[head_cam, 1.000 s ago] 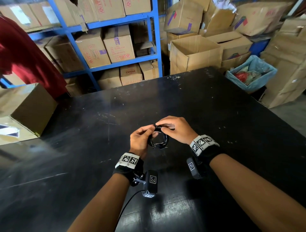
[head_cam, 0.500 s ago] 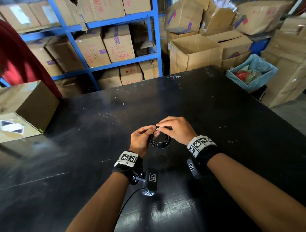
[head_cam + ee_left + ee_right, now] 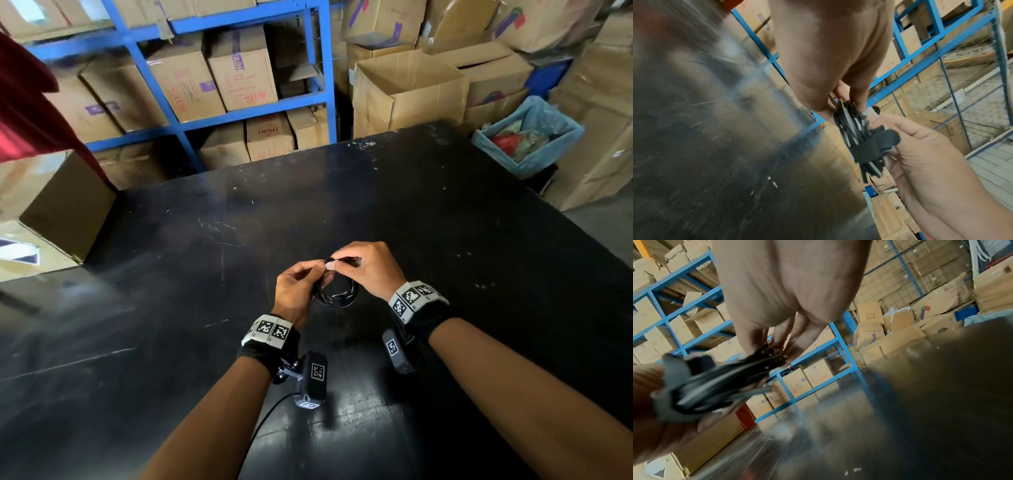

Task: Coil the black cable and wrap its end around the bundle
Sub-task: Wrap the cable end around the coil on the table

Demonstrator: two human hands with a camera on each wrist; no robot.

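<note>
- Little has moved over the last second: my left hand (image 3: 298, 291) and right hand (image 3: 370, 270) hover at the same spot above the black table (image 3: 411, 212), tips together as before.
- What is new is a pale end piece (image 3: 330, 264) showing between my two sets of fingertips. Earlier only dark cable showed there.
- The black cable (image 3: 337, 298) is a small closed coil hanging from my fingertips toward my wrists, clear of the table.
- Both hands are grasping it: my left fingers (image 3: 310, 270) curl round the coil's left side, and my right fingertips (image 3: 342, 257) pinch its far edge.
- In the left wrist view a dark band (image 3: 865, 148) already circles the strands on the wrist side of the coil, its tail sticking out loose. I cannot tell whether it is the cable's own end or a separate strap.
- I judge the coiling done and the binding nearly so. The loose tail and pale end probably need tucking.
- Readable writing, all far beyond my fingertips: one carton (image 3: 243, 68) on the blue shelf reads "ADH", and a lower carton (image 3: 269, 137) seems to read "HOKI".
- The red print on the cartons is too small to read.
- My wristbands (image 3: 270, 330) carry square black-and-white markers, no words.
</note>
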